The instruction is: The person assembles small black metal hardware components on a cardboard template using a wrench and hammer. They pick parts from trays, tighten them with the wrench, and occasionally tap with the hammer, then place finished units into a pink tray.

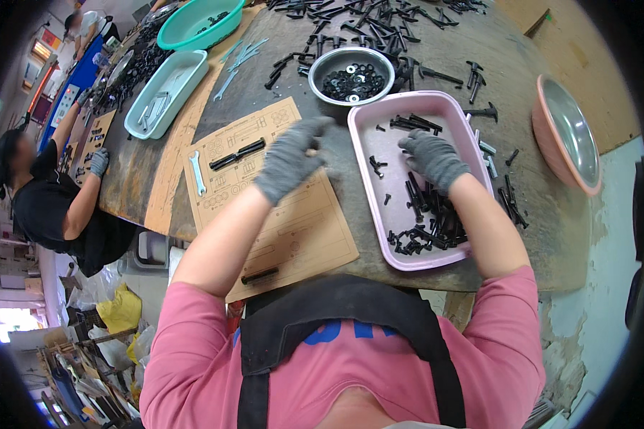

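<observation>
Pink tray [396, 180] is holding bolts [445, 227]; right hand [436, 161] is hovering inside its right edge, grip unclear; left hand [290, 159] is standing wide-fingered; picking singly should avoid snags.

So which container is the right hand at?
The rectangular pink tray of black bolts, under the right hand; the pinkish basin is round, the other tray teal.

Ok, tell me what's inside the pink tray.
Black bolts of differing lengths lie in the pink tray, heaped mostly toward its near end. The right hand and forearm cover part of it; whatever lies beneath them, or deeper in the heap, is hidden.
</observation>
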The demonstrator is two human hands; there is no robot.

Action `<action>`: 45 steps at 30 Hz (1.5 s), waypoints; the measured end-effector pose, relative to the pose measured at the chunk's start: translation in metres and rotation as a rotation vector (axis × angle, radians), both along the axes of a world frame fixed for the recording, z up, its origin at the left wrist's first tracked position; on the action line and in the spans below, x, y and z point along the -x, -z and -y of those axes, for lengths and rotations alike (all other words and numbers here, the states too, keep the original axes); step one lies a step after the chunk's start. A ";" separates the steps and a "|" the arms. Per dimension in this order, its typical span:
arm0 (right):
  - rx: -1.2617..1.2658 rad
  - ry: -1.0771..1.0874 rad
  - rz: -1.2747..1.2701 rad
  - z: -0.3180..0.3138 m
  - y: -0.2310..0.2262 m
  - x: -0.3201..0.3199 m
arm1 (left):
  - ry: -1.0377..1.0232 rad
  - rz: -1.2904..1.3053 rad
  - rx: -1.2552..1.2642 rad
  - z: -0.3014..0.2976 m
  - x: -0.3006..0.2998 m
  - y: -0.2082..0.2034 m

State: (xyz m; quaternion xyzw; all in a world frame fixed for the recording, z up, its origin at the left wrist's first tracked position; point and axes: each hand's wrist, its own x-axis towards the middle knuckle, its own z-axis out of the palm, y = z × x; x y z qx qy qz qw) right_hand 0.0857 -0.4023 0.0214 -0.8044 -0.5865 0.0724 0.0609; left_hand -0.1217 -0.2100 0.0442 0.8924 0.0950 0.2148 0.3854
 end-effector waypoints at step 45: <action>-0.220 -0.512 -0.157 -0.143 -0.023 0.115 | -0.633 -0.976 -0.465 -0.097 0.131 0.015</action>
